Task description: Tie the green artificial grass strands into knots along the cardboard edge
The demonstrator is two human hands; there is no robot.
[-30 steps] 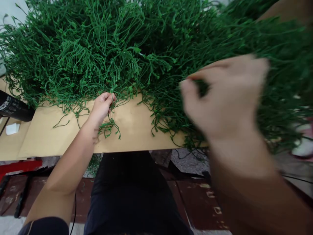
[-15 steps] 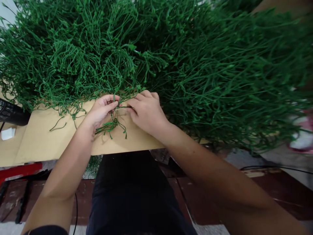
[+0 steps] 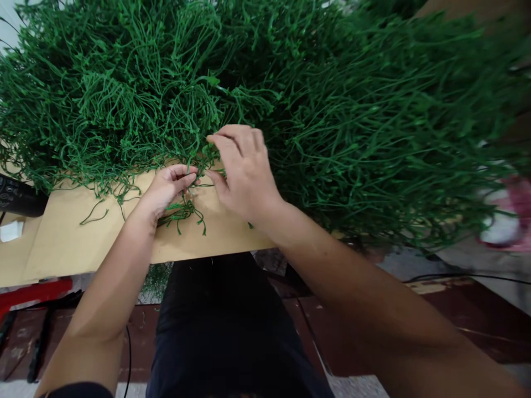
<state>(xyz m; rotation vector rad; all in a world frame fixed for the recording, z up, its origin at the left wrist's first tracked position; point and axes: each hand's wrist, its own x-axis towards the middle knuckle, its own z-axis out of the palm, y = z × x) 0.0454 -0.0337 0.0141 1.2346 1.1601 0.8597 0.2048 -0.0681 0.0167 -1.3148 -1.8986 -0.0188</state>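
Observation:
A large heap of thin green plastic-looking stems (image 3: 136, 94) with small branched tips fills the far side of the cardboard-coloured board. My left hand (image 3: 166, 187) pinches a green stem between thumb and fingertips at the heap's near edge. Below its fingers, a small bunch of stems (image 3: 185, 211) lies on the board. To the right, my right hand (image 3: 245, 171) is raised by the heap, thumb and index finger spread apart with nothing plainly held. Stems show behind the gap between them.
The tan board (image 3: 91, 237) has a few loose stems at its left. A black cylinder (image 3: 20, 196) and a white scrap (image 3: 11, 231) lie at the far left. A red object (image 3: 35, 293) is below the board. A black cable (image 3: 468, 275) runs at right.
My right hand has lifted away from the stem and opened, its fingers now higher against the heap. My left hand keeps its pinch in nearly the same place.

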